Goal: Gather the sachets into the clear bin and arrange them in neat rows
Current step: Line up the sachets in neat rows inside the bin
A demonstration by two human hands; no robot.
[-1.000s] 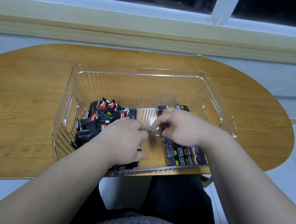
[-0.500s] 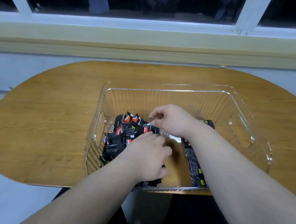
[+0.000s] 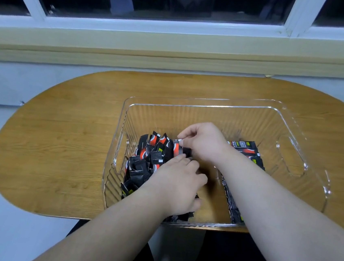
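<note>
A clear ribbed bin (image 3: 200, 112) sits on the wooden table. Several black and red sachets (image 3: 144, 159) lie in a loose pile in its left half. A flat row of sachets (image 3: 247, 151) lines the bin floor to the right, partly hidden under my right forearm. My right hand (image 3: 203, 142) reaches over the pile and pinches a black and red sachet (image 3: 179, 147) at its top edge. My left hand (image 3: 178, 184) lies on the near part of the pile, fingers curled onto the same sachet's lower end.
The oval wooden table (image 3: 59, 139) stands against a wall under a window sill (image 3: 175, 52). The bin has cut-out handles on its left side (image 3: 119, 154) and right side (image 3: 291, 157). My lap shows below the table edge.
My right hand left the row on the right and crossed to the pile on the left, where it took hold of a sachet. My left hand stayed on the pile. The camera view shifted left.
</note>
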